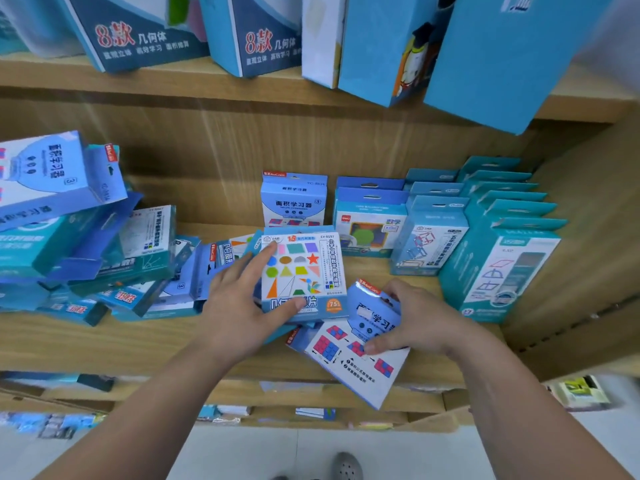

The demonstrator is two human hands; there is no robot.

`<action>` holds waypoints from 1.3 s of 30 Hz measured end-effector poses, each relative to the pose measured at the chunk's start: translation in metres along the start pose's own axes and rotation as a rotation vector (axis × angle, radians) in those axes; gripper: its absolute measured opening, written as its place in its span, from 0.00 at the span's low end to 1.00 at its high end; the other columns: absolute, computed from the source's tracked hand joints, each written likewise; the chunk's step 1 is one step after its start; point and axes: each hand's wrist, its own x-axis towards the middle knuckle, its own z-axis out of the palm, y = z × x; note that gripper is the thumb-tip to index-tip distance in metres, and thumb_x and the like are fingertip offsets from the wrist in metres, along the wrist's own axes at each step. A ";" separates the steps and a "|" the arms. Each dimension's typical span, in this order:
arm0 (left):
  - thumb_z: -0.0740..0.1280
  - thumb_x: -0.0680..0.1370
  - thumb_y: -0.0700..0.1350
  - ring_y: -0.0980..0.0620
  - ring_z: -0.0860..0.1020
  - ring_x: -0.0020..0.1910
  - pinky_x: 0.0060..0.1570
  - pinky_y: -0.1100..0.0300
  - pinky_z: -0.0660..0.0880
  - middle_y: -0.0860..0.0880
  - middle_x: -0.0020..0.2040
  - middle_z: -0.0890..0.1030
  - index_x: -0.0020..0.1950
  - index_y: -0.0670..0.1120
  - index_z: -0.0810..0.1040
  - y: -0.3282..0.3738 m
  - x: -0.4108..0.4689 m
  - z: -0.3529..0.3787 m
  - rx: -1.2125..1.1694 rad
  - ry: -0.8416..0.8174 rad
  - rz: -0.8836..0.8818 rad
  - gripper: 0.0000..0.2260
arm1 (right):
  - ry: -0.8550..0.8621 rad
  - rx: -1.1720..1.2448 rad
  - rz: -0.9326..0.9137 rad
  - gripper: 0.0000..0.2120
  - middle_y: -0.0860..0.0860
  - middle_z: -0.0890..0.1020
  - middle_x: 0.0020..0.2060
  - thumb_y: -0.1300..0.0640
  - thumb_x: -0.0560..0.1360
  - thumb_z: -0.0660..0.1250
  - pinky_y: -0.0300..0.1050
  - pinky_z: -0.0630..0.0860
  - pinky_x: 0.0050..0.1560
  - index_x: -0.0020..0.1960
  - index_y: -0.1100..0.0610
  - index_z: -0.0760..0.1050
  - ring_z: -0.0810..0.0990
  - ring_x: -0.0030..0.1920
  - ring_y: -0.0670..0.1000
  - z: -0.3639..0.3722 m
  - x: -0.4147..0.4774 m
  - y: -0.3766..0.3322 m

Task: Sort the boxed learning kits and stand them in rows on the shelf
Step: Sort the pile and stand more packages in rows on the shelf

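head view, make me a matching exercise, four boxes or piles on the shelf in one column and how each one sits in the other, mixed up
Things
1. shapes box with the red star
2. box with pink and blue squares
3. lone blue box behind them
4. boxes at the far left

States
a. stands upright at the back of the shelf
b. tumbled in a heap
c. gripped by the right hand
d. lies face up under the left hand

Pairs: 1-d, 2-c, 3-a, 4-b
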 end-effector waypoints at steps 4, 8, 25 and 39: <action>0.61 0.64 0.77 0.46 0.59 0.74 0.70 0.47 0.63 0.53 0.77 0.64 0.75 0.70 0.50 0.010 -0.003 0.007 0.027 -0.009 0.006 0.42 | 0.119 0.040 0.067 0.48 0.45 0.79 0.58 0.40 0.52 0.85 0.48 0.79 0.55 0.66 0.49 0.68 0.81 0.53 0.48 -0.015 -0.014 0.005; 0.62 0.66 0.76 0.44 0.60 0.74 0.71 0.47 0.62 0.52 0.77 0.64 0.75 0.69 0.51 0.019 -0.006 0.015 0.051 -0.028 0.016 0.41 | 0.257 -0.051 0.170 0.45 0.46 0.77 0.58 0.42 0.58 0.84 0.47 0.77 0.51 0.67 0.51 0.66 0.79 0.54 0.51 -0.040 -0.039 0.002; 0.49 0.61 0.84 0.45 0.64 0.72 0.68 0.45 0.69 0.51 0.75 0.66 0.76 0.68 0.47 0.047 -0.021 0.038 0.130 -0.198 -0.015 0.46 | 0.765 0.027 -0.257 0.30 0.50 0.76 0.63 0.55 0.73 0.75 0.43 0.68 0.52 0.70 0.51 0.66 0.76 0.60 0.53 -0.066 -0.051 -0.034; 0.53 0.72 0.72 0.46 0.65 0.72 0.71 0.50 0.64 0.50 0.74 0.69 0.76 0.53 0.66 0.028 0.011 0.003 0.175 -0.017 0.023 0.37 | 0.726 0.057 -0.489 0.31 0.50 0.77 0.61 0.57 0.72 0.76 0.38 0.65 0.53 0.71 0.49 0.67 0.74 0.60 0.51 -0.062 0.019 -0.069</action>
